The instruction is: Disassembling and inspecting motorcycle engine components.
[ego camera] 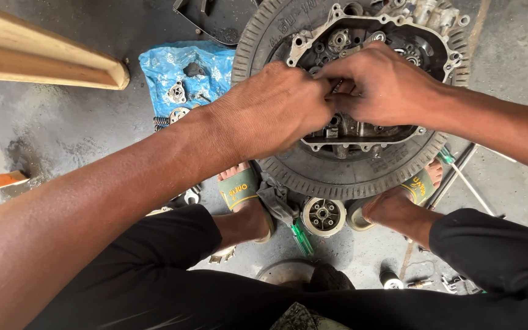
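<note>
Both hands meet over open engine case [371, 73] lying on tyre [337, 174]: L hand [276, 110] & R hand [380, 85], fingers curled, pinch a small part, mostly hidden, at case centre. Blue plastic sheet [172, 67] w/ small metal parts lies left; round clutch part [323, 216] sits by the feet.

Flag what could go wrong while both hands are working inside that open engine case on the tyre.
1. Both the left hand and right hand pinch something small over the open engine case; if it slips, it may drop among the gears.
2. Loose parts on the blue plastic sheet and the round part between the sandalled feet could be kicked.
</note>
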